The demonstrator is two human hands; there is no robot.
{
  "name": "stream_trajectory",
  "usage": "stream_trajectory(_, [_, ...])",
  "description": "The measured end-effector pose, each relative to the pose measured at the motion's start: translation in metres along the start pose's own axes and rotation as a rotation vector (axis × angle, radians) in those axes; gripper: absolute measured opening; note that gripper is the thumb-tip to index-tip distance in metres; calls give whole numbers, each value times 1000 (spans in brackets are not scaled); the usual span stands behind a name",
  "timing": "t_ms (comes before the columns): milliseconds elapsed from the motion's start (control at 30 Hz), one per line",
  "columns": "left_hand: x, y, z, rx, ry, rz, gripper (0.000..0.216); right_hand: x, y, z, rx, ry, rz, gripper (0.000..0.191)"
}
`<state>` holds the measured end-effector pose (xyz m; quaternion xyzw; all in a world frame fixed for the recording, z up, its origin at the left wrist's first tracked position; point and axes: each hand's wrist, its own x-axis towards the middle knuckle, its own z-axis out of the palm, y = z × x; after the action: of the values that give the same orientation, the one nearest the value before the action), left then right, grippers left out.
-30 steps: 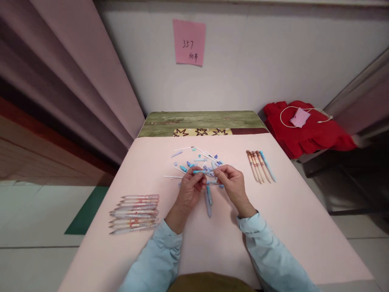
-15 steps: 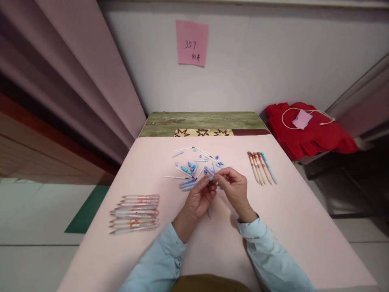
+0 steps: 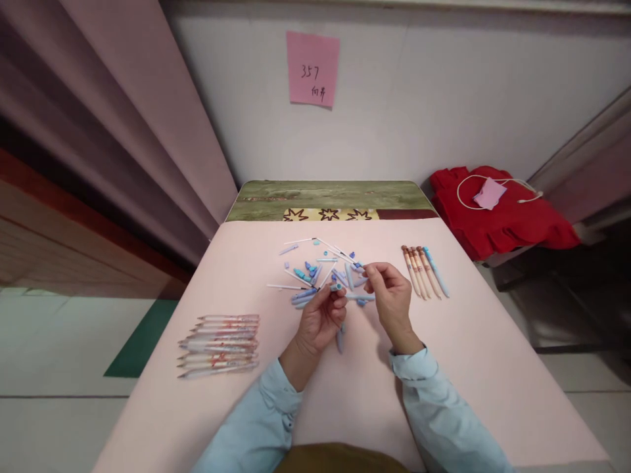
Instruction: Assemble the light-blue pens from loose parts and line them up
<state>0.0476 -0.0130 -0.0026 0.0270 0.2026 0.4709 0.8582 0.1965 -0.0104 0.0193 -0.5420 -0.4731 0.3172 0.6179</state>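
Between thumb and index finger, my left hand (image 3: 320,323) pinches a small light-blue pen part (image 3: 336,287), a short tube with its open end showing. My right hand (image 3: 393,297) is apart from it to the right, thumb and fingertips pressed together over the right side of the loose pen parts. Whatever lies in that pinch is too small to make out. Around both hands are scattered blue pen barrels (image 3: 349,276), thin white refills (image 3: 288,286) and small teal pieces (image 3: 302,274). One pale blue barrel piece (image 3: 340,340) lies just right of my left hand.
A row of whitish pens (image 3: 219,346) lies at the left of the pink tabletop (image 3: 473,394). Several brown-topped pens (image 3: 418,272) and one blue pen (image 3: 436,271) lie at the right. A red cloth-covered seat (image 3: 513,223) stands beyond the right edge.
My right hand has moved away from my left hand, to the right and slightly farther out. The light-blue part stays in my left hand, its open end now uncovered.
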Motion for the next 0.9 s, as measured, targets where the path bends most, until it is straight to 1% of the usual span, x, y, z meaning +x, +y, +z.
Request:
stream_trajectory(67, [-1, 0, -1, 42, -2, -6, 10, 16, 3, -1, -189, -37, -43, 23])
stream_trajectory(100, [-1, 0, -1, 67, -5, -10, 11, 26, 4, 0, -331, -96, -93, 22])
stream_trajectory(167, [-1, -1, -2, 111, -19, -23, 15, 47, 7, 6, -648, -228, -209, 19])
stream_trajectory(267, [-2, -4, -3, 148, -62, -41, 21, 76, 10, 20, -1020, -498, -286, 24])
stream_trajectory(333, [-2, -5, -3, 168, -98, -44, 23, 90, 12, 31, -1165, -656, -324, 27])
stream_trajectory(433, [-3, -5, -3, 198, -138, -35, 24, 100, 15, 44, -1285, -793, -366, 31])
stream_trajectory(567, [-2, -5, -2, 201, -148, -34, 24, 105, 18, 50, -1353, -880, -390, 30])
stream_trajectory(700, [-1, -5, -3, 180, -138, -26, 23, 106, 17, 48, -1342, -895, -401, 26])
stream_trajectory(833, [0, -3, -3, 155, -119, -14, 25, 107, 16, 45, -1335, -873, -405, 27])
stream_trajectory(900, [1, -1, -5, 122, -81, -4, 24, 102, 15, 42, -1281, -792, -397, 28])
